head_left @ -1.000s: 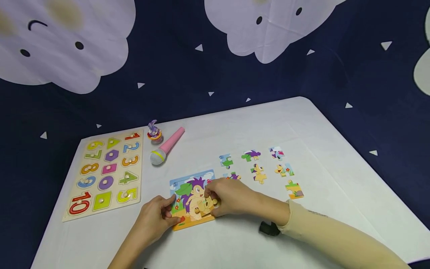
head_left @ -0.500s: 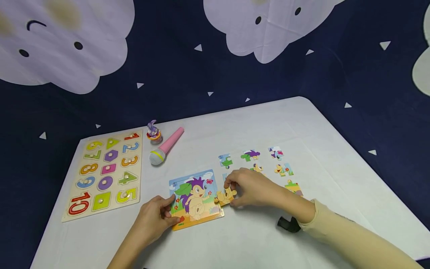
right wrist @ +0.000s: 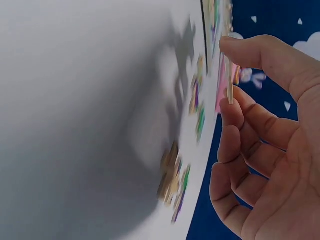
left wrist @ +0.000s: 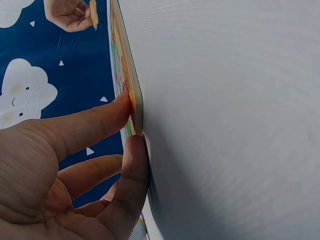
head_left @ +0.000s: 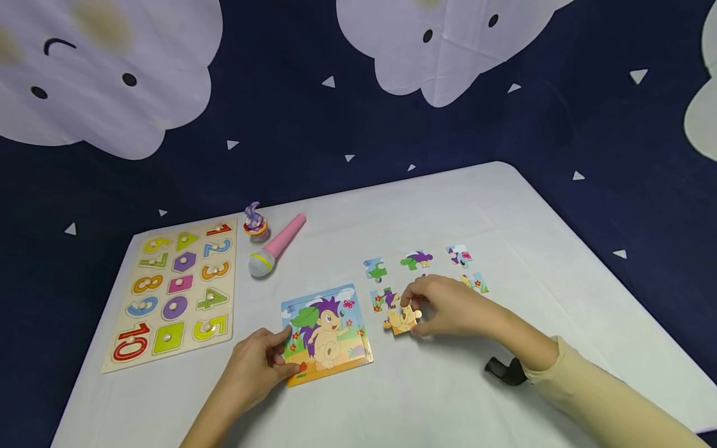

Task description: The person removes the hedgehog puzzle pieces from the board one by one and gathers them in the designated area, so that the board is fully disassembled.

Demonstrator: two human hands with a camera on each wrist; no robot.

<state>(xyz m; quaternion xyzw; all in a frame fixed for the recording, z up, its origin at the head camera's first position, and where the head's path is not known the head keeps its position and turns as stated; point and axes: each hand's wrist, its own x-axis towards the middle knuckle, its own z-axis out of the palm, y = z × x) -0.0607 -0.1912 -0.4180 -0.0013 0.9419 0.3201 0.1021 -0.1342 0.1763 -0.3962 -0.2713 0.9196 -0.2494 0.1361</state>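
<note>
A square puzzle board [head_left: 330, 333] with a purple-haired hedgehog picture lies on the white table. My left hand [head_left: 254, 367] grips its near left corner, the thumb over the top face and a finger at the edge, as the left wrist view of the board's edge [left wrist: 136, 102] shows. Off the board's right side, my right hand [head_left: 454, 308] pinches a tan puzzle piece [head_left: 400, 321] between thumb and fingers. In the right wrist view this thin puzzle piece [right wrist: 230, 82] is seen edge-on, held above the table. Behind and beside that hand lie several loose puzzle pieces [head_left: 416, 260], some partly hidden by it.
At the left stands a wooden number-and-shape peg board [head_left: 170, 292]. A pink toy microphone [head_left: 285, 236] and a small purple rabbit figure [head_left: 255, 221] lie near the back edge. A black object [head_left: 504, 371] shows beneath the right wrist.
My right hand has lifted the tan puzzle piece off the board and carried it rightward, near the loose pieces. My left hand stays at the board's corner.
</note>
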